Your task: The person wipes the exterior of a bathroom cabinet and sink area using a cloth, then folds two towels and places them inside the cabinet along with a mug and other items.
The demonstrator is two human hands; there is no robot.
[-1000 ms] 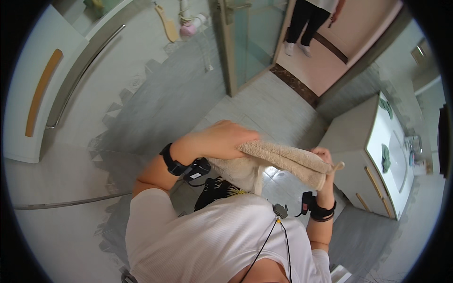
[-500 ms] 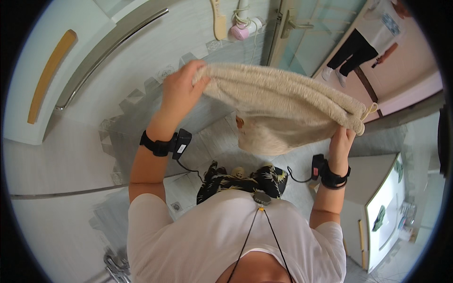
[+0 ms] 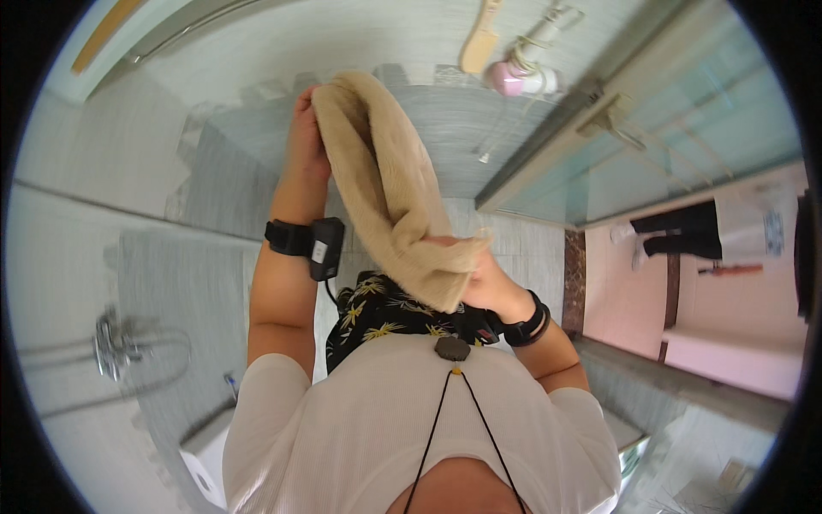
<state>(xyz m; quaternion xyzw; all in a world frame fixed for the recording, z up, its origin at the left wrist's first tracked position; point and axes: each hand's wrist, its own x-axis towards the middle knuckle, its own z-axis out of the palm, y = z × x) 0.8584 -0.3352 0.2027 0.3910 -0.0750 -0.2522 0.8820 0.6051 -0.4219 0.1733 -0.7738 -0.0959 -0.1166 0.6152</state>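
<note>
Left hand (image 3: 306, 137) and right hand (image 3: 479, 278) both clamped on beige towel (image 3: 385, 188)

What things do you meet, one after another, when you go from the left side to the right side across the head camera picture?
Chrome shower mixer tap on the wall → left hand gripping the upper end of the beige terry towel → right hand at its lower end → pink round bottle → glass shower door → another person's dark-trousered legs.

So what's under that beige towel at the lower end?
The right hand grips the towel there; its fingers are mostly covered. Beneath hangs dark leaf-patterned fabric. The left hand holds the top end.
</note>
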